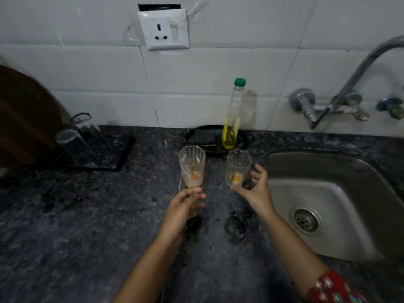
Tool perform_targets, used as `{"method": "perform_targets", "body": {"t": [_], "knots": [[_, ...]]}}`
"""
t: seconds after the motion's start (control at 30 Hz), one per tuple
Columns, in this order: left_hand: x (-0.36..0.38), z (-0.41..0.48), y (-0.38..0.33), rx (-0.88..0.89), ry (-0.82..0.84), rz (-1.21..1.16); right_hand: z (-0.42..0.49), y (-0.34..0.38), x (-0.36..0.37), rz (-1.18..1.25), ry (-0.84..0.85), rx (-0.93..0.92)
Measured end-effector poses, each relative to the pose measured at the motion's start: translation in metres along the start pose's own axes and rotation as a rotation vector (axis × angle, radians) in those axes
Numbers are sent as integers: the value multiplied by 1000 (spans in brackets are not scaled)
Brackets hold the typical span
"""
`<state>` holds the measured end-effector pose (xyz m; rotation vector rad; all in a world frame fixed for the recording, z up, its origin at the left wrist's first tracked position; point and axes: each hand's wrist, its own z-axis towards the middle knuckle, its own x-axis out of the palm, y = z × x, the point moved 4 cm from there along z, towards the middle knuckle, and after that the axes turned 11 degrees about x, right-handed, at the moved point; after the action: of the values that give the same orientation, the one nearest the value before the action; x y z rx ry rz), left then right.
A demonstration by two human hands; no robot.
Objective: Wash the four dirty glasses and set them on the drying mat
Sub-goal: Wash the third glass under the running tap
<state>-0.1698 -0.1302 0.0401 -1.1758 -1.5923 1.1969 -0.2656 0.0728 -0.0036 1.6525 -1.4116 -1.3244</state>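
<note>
Dirty glass (192,166) gripped in our left hand (188,203), second glass (238,167) in right hand (254,188); we judge next: rinse at sink (328,193), 3 o'clock.

Left hand (185,204), right hand (254,189): apparently dirty glasses (192,167)

Dim, flat light, brightest on the white wall tiles (98,68) and sinking into the dark countertop (65,226). The bottle (235,110) and tap (358,68) throw soft shadows rightward onto them (so the source sits to the left). Dull glare on the sink (328,171). Everything is soft, the left glass (192,166) and right glass (237,167) included; tile lines bow at the edges.
</note>
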Motion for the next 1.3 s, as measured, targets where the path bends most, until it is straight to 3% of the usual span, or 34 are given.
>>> {"method": "perform_targets", "body": {"t": [0.17, 0.33, 0.47, 0.87, 1.1, 1.3], "knots": [[14, 0, -1, 22, -14, 17, 19, 24, 10, 9, 91, -87], [31, 3, -1, 42, -29, 10, 16, 31, 0, -107, 38, -279], [54, 10, -7, 108, -61, -14, 4, 32, -22, -52, 27, -392], [233, 17, -12, 214, -70, 81, 11, -2, -224, 43, 9, -483], [337, 57, -37, 327, -52, 290, 38, -28, -315, 43, -41, -410], [390, 87, -79, 343, -97, 535, 74, -46, -338, 137, 11, -116]]}}
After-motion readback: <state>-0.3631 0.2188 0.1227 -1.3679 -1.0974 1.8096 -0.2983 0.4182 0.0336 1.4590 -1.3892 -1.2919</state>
